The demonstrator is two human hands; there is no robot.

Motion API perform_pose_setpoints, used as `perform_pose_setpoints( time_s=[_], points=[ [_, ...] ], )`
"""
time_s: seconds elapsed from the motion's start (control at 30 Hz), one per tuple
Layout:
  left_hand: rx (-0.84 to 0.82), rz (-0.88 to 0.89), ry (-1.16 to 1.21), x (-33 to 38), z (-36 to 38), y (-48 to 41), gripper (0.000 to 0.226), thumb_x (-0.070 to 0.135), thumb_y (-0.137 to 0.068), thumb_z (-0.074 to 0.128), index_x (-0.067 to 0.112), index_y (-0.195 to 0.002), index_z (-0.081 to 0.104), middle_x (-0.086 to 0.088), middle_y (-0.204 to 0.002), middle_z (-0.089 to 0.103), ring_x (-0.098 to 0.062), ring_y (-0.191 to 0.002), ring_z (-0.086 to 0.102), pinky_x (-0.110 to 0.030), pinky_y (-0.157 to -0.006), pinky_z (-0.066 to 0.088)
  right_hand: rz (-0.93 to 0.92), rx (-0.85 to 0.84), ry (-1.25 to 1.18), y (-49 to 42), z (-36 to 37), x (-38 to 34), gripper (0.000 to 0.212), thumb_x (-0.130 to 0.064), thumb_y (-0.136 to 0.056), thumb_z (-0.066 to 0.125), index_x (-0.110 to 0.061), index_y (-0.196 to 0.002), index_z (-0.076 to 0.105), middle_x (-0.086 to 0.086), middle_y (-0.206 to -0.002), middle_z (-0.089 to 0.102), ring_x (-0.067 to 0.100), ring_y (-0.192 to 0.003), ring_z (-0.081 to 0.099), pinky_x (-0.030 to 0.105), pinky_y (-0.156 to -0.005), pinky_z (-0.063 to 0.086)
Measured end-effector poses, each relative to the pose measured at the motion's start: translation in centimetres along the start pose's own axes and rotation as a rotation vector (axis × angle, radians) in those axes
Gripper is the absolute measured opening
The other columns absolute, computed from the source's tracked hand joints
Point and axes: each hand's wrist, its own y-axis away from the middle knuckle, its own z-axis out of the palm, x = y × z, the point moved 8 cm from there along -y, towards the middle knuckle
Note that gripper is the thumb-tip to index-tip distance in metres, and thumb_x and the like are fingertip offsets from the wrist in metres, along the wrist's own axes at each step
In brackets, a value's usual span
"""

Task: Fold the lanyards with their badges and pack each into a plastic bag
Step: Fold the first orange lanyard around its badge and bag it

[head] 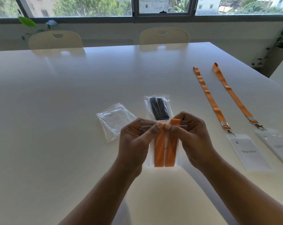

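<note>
The person is holding a plastic bag [163,150] up above the white surface [72,95], near the middle. Inside it, a folded orange lanyard [165,148] is sitting in two strips. The left hand [134,138] and the right hand [192,137] are both pinching the top edge of this bag, with the thumbs meeting in the middle. It looks like the fingers [159,126] are pressing the strip at the top to close it. A little bit of orange is poking up at the top right, so the bag may not be fully closed yet.

Just past the hands, a packed bag with a black lanyard [157,109] is lying flat. That one looks done. To the left of it, an empty bag [115,120] is waiting.

On the right, two more orange lanyards are lying out straight, side by side, the nearer-left one [210,101] and the one further right [231,93]. Each is clipped to a badge [248,151]. They are not folded yet.

So one looks packed, one is almost packed, and two are left to do. Only one empty bag is showing.
</note>
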Motion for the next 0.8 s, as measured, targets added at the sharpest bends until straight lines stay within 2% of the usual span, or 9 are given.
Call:
perform_pose_setpoints(
  time_s=[0.13,0.2,0.27,0.37,0.47,0.53,0.6,0.7,0.8],
  points=[
    [0.053,-0.079,0.043,-0.4,-0.1,0.2,0.016,0.035,-0.076,0.063,0.027,-0.074,0.076,0.000,-0.077,0.074,-0.023,-0.079,0.073,-0.036,-0.072,0.059,0.018,0.019,-0.014,0.0,-0.2,0.0,0.049,-0.053,-0.066,0.076,-0.008,-0.075,0.061,-0.001,-0.069,0.067,0.020,-0.070,0.068,0.026,-0.065,0.054],
    [0.074,-0.103,0.091,-0.5,-0.2,0.1,0.019,0.035,-0.078,0.061,0.025,-0.072,0.076,0.001,-0.075,0.074,-0.021,-0.076,0.073,-0.032,-0.069,0.058,0.026,0.046,-0.006,-0.1,-0.3,-0.2,0.042,-0.056,-0.066,0.074,-0.015,-0.072,0.064,-0.003,-0.068,0.068,0.019,-0.070,0.069,0.025,-0.063,0.054],
    [0.090,-0.119,0.135,-0.5,-0.2,0.1,0.023,0.033,-0.080,0.059,0.020,-0.071,0.075,0.000,-0.072,0.073,-0.018,-0.074,0.072,-0.030,-0.068,0.057,0.034,0.051,0.023,-0.2,-0.5,-0.2,0.030,-0.051,-0.072,0.068,-0.021,-0.070,0.066,-0.003,-0.068,0.069,0.021,-0.070,0.069,0.027,-0.063,0.056],
    [0.113,-0.140,0.172,-0.6,-0.2,0.0,0.023,0.031,-0.082,0.058,0.015,-0.074,0.073,-0.002,-0.073,0.072,-0.018,-0.074,0.071,-0.030,-0.068,0.057,0.081,0.062,0.038,-0.5,-1.1,0.1,0.022,-0.042,-0.075,0.064,-0.021,-0.071,0.067,-0.002,-0.068,0.069,0.022,-0.070,0.069,0.029,-0.064,0.058],
    [0.158,-0.168,0.197,-1.0,-0.9,-0.1,0.022,0.030,-0.082,0.060,0.014,-0.074,0.073,-0.004,-0.075,0.072,-0.021,-0.076,0.070,-0.034,-0.071,0.058,0.084,0.087,0.036,-0.6,-1.7,0.1,0.036,-0.048,-0.071,0.068,-0.012,-0.071,0.067,0.004,-0.065,0.065,0.019,-0.063,0.060,0.026,-0.059,0.052],
    [0.175,-0.178,0.192,-1.2,-1.1,-0.2,0.022,0.030,-0.082,0.060,0.015,-0.073,0.074,-0.006,-0.075,0.072,-0.022,-0.076,0.070,-0.035,-0.072,0.059,0.095,0.087,0.025,-0.6,-1.8,0.2,0.036,-0.043,-0.071,0.068,-0.007,-0.071,0.064,0.003,-0.060,0.063,0.015,-0.058,0.056,0.027,-0.057,0.048],
    [0.189,-0.191,0.180,-1.4,-1.1,-0.1,0.023,0.027,-0.086,0.059,0.015,-0.073,0.074,-0.005,-0.076,0.073,-0.021,-0.076,0.071,-0.033,-0.070,0.059,0.096,0.073,-0.004,-0.6,-1.7,0.3,0.037,-0.042,-0.071,0.069,-0.005,-0.071,0.062,0.001,-0.058,0.061,0.013,-0.056,0.054,0.026,-0.056,0.047],
    [0.197,-0.200,0.167,-1.6,-1.1,0.1,0.026,0.022,-0.093,0.056,0.015,-0.075,0.073,-0.004,-0.075,0.073,-0.019,-0.075,0.072,-0.032,-0.068,0.058,0.080,0.079,-0.047,-0.4,-1.6,0.3,0.047,-0.051,-0.067,0.074,-0.006,-0.070,0.061,0.002,-0.058,0.060,0.013,-0.056,0.053,0.024,-0.055,0.048],
    [0.192,-0.211,0.166,-1.7,-1.1,0.1,0.024,0.023,-0.093,0.056,0.012,-0.080,0.072,-0.005,-0.077,0.074,-0.020,-0.076,0.073,-0.032,-0.069,0.058,0.092,0.125,-0.061,-0.3,-1.7,0.5,0.039,-0.040,-0.075,0.067,-0.001,-0.072,0.059,0.005,-0.059,0.058,0.018,-0.057,0.053,0.028,-0.057,0.048]
  ],
)
